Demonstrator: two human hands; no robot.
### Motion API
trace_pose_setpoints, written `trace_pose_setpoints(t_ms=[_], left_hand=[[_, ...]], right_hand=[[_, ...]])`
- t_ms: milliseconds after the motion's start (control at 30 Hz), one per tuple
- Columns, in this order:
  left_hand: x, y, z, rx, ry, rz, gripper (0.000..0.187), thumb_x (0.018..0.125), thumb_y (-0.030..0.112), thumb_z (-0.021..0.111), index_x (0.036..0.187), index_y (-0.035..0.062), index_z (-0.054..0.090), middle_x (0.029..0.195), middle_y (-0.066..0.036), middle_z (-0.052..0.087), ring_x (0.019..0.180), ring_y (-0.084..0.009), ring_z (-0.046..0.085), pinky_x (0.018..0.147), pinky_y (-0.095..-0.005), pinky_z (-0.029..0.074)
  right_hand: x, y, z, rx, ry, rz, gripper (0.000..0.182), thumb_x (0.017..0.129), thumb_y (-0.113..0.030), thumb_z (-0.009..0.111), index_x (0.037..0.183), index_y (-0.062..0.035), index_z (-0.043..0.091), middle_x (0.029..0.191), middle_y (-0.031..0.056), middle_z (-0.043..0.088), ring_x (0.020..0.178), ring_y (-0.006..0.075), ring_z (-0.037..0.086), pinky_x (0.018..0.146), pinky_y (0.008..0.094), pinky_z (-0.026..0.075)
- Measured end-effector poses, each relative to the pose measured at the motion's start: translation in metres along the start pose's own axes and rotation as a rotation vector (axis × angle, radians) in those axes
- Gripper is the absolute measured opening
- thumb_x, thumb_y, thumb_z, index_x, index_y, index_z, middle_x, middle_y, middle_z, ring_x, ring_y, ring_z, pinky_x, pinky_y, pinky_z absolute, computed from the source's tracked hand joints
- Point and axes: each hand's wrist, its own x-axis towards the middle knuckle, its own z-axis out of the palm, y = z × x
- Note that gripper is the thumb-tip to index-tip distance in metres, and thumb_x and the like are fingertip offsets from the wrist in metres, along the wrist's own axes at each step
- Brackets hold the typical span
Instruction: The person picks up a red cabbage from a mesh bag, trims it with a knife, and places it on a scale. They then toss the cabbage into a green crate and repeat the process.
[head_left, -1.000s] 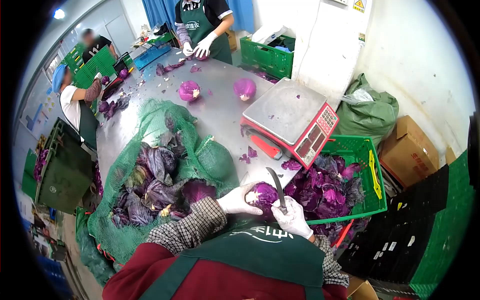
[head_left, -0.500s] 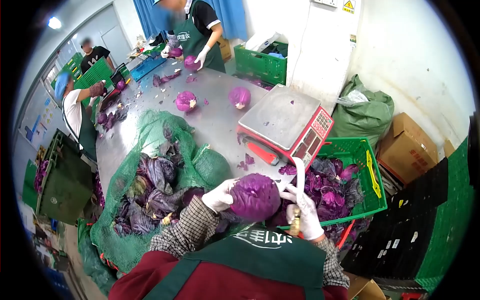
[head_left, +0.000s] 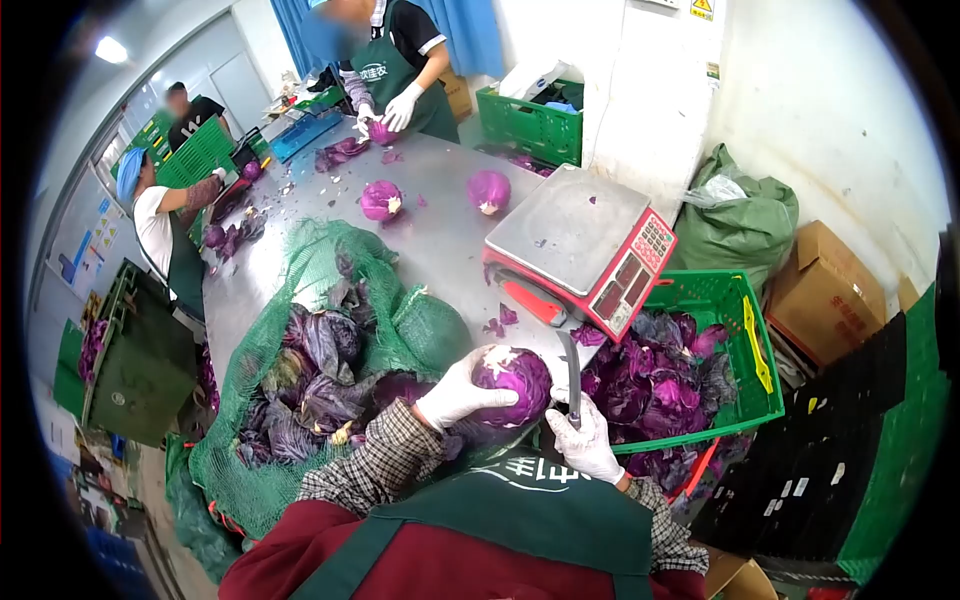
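Note:
My left hand, in a white glove, is closed around a red cabbage above the table's near edge. A pale cut patch shows on the cabbage's upper side. In my gloved right hand is a curved knife, its blade upright just right of the cabbage; most of the handle is hidden by the fingers. Left of my hands, a green mesh bag lies open around dark loose cabbage leaves. To the right, a green crate holds a heap of purple leaves.
A red digital scale stands on the metal table, a red-orange tool beside it. Two trimmed cabbages sit farther back. Across the table a co-worker handles a cabbage; others stand at left, near a green bin.
The cabbage has been turned, bringing its pale cut patch to the top. My right hand has shifted left and down, and the knife now shows a dark blade face instead of a bright one.

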Motion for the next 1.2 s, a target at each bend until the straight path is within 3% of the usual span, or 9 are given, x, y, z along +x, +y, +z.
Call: trace_pose_setpoints(t_ms=[67, 167, 233, 300, 567, 767, 900, 1100, 1200], left_hand=[[0.007, -0.017, -0.013, 0.258, 0.007, 0.033, 0.097, 0.065, 0.021, 0.088, 0.139, -0.0063, 0.032, 0.129, -0.016, 0.052, 0.117, -0.0227, 0.053, 0.102, -0.0345, 0.044], [0.007, -0.015, -0.011, 0.75, 0.041, 0.035, 0.115, 0.055, 0.037, 0.091, 0.14, -0.0106, 0.029, 0.129, -0.023, 0.05, 0.12, -0.0277, 0.052, 0.104, -0.034, 0.041], [0.009, -0.007, 0.0, 1.06, -0.013, 0.023, 0.119, 0.054, 0.046, 0.088, 0.139, -0.012, 0.03, 0.129, -0.028, 0.049, 0.121, -0.0327, 0.051, 0.105, -0.0348, 0.04], [0.013, -0.006, 0.011, 1.195, -0.042, -0.036, 0.119, 0.056, 0.056, 0.082, 0.139, -0.0128, 0.03, 0.125, -0.031, 0.052, 0.117, -0.0379, 0.054, 0.102, -0.0367, 0.042], [0.029, 0.013, 0.028, 1.262, -0.04, -0.182, 0.104, 0.051, 0.064, 0.079, 0.119, -0.0101, 0.051, 0.111, -0.027, 0.061, 0.102, -0.0349, 0.063, 0.09, -0.0366, 0.05], [0.036, 0.018, 0.029, 1.281, -0.065, -0.206, 0.105, 0.051, 0.066, 0.078, 0.117, -0.0117, 0.052, 0.103, -0.027, 0.064, 0.097, -0.0352, 0.065, 0.086, -0.0368, 0.052], [0.035, 0.017, 0.027, 1.241, -0.041, -0.108, 0.092, 0.052, 0.059, 0.078, 0.103, -0.0145, 0.056, 0.095, -0.026, 0.064, 0.087, -0.0352, 0.067, 0.08, -0.0363, 0.053], [0.034, 0.018, 0.032, 1.256, -0.032, -0.079, 0.092, 0.054, 0.061, 0.076, 0.103, -0.0143, 0.056, 0.093, -0.026, 0.064, 0.085, -0.0355, 0.067, 0.079, -0.037, 0.054], [0.036, 0.017, 0.034, 1.284, -0.033, -0.165, 0.101, 0.055, 0.068, 0.074, 0.108, -0.0159, 0.054, 0.1, -0.028, 0.064, 0.091, -0.0352, 0.067, 0.082, -0.0372, 0.054]], right_hand=[[-0.004, 0.009, 0.0, 0.141, -0.018, 0.209, 0.031, 0.089, -0.017, 0.064, 0.114, -0.0004, 0.058, 0.111, 0.0163, 0.062, 0.102, 0.0262, 0.061, 0.09, 0.0335, 0.047], [-0.004, 0.012, 0.0, 0.008, -0.043, 0.205, 0.029, 0.092, -0.02, 0.059, 0.115, -0.0026, 0.059, 0.111, 0.0176, 0.063, 0.102, 0.0282, 0.062, 0.089, 0.0338, 0.048], [0.001, 0.005, -0.002, -0.176, -0.058, 0.088, 0.029, 0.092, -0.022, 0.057, 0.115, -0.0039, 0.059, 0.113, 0.0187, 0.063, 0.103, 0.0304, 0.062, 0.089, 0.0349, 0.049], [-0.002, 0.011, 0.0, -0.373, -0.065, 0.046, 0.031, 0.092, -0.023, 0.054, 0.119, -0.0076, 0.057, 0.103, 0.016, 0.065, 0.09, 0.0335, 0.065, 0.08, 0.0417, 0.052], [-0.001, 0.005, 0.002, -0.685, -0.226, 0.146, 0.034, 0.089, -0.016, 0.051, 0.121, -0.0054, 0.052, 0.094, 0.0182, 0.063, 0.079, 0.0356, 0.064, 0.069, 0.044, 0.053], [0.0, 0.008, 0.006, -0.805, -0.256, 0.06, 0.04, 0.087, -0.012, 0.05, 0.124, 0.0009, 0.048, 0.082, 0.0175, 0.06, 0.063, 0.0315, 0.063, 0.052, 0.042, 0.052], [0.006, 0.002, 0.009, -0.898, -0.264, 0.067, 0.041, 0.086, -0.01, 0.049, 0.125, 0.0029, 0.046, 0.08, 0.0173, 0.059, 0.062, 0.0314, 0.063, 0.05, 0.0417, 0.051], [0.019, -0.001, 0.008, -0.91, -0.284, 0.062, 0.036, 0.085, -0.008, 0.049, 0.119, 0.0044, 0.049, 0.08, 0.0177, 0.058, 0.064, 0.0309, 0.063, 0.051, 0.0405, 0.051], [0.029, 0.009, 0.008, -0.955, -0.283, 0.031, 0.02, 0.084, -0.01, 0.053, 0.099, 0.0023, 0.054, 0.076, 0.017, 0.061, 0.063, 0.0309, 0.066, 0.053, 0.0395, 0.054]])
